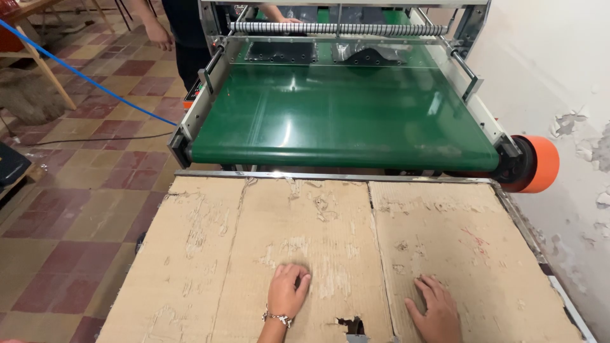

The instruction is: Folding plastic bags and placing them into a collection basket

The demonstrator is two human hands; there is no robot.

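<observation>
Your 2 hands, left hand (287, 289) and right hand (437, 311), lie flat and open on the cardboard (330, 248) covering the worktop, holding nothing. The green belt (343, 121) ahead is bare. You look to be waiting; next needs a ready reach.

Worn brown cardboard (318, 254) lies flat across the tabletop, just in front of the green belt. Its top layer is scuffed and peeled in patches, with long seams running front to back and a small torn hole at the near edge. Both hands rest flat on it, palms down, near that edge.
</observation>
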